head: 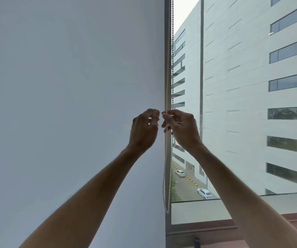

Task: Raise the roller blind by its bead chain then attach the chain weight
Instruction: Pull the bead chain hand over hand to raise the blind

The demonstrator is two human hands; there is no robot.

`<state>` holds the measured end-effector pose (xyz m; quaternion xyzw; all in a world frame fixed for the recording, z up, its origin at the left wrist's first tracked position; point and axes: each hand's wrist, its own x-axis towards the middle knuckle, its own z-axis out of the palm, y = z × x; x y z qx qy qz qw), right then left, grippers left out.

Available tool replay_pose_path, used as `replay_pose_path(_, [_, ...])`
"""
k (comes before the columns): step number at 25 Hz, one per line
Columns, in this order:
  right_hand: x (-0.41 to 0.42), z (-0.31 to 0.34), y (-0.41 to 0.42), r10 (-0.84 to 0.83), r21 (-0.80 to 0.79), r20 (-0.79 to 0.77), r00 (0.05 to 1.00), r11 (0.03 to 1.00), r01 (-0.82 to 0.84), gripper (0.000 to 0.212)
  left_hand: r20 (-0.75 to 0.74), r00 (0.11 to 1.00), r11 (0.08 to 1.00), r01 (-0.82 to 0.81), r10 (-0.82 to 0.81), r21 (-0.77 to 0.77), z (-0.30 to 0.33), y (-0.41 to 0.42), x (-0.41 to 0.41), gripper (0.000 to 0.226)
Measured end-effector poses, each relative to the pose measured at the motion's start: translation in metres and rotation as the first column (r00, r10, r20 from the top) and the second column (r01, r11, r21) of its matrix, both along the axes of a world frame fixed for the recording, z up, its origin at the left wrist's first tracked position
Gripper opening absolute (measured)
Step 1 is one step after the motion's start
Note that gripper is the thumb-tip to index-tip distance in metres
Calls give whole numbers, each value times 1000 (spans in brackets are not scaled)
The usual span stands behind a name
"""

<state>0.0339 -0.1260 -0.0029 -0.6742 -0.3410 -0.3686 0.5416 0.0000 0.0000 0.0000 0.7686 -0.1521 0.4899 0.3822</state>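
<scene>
A pale grey roller blind (72, 86) covers the whole left window pane. Along its right edge hangs a white bead chain (168, 59) in two strands, looping at the bottom near the sill. My right hand (181, 127) is raised at mid height and pinches the chain between thumb and fingers. My left hand (144, 129) is just left of it, fingers curled and slightly apart, close to the chain; I cannot tell whether it touches it. No chain weight is visible.
A grey window frame post (167, 33) runs behind the chain. The right pane (251, 104) is uncovered and shows a pale building and parked cars below. A reddish sill (215, 228) runs along the bottom, with a small dark object (196, 242) at its lower edge.
</scene>
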Motion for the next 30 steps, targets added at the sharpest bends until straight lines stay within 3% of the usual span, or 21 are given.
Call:
replay_pose_path(4, [0,-4,8,-5,50,-7,1000,999,5,19,47,992,986,118,-113,-115,26,-1,4,29])
replay_pose_path(6, [-2,-9,12,24,75,-18,1000,997,-23,21,63,964,940,266,-259,-215,44,-4,3,26])
replay_pose_path(10, [-11,-14,22,69,102,0,998,992,-69,22,123,794,676,578,-596,-457,81,-15,-2,18])
replay_pose_path(12, [-16,-14,27,97,113,11,995,989,-97,27,186,722,549,644,-666,-532,87,-20,-5,18])
replay_pose_path(15, [-24,-16,31,128,111,45,991,985,-132,40,246,670,450,683,-701,-576,84,-23,-8,22])
replay_pose_path(19, [-29,-22,33,97,107,66,993,989,-103,30,263,647,430,704,-715,-565,81,-21,-12,24])
replay_pose_path(23, [-30,-12,21,-91,36,70,993,995,89,23,233,682,482,679,-694,-554,82,-18,-18,19])
replay_pose_path(27, [-22,5,11,-405,232,15,914,891,390,23,206,687,501,671,-696,-546,80,-14,-23,21])
replay_pose_path(28, [-18,11,11,-424,221,-21,906,881,418,27,196,687,504,669,-699,-547,77,-14,-24,21])
replay_pose_path(30, [-13,26,16,-291,114,-123,949,946,305,39,178,682,504,666,-709,-550,73,-13,-24,20])
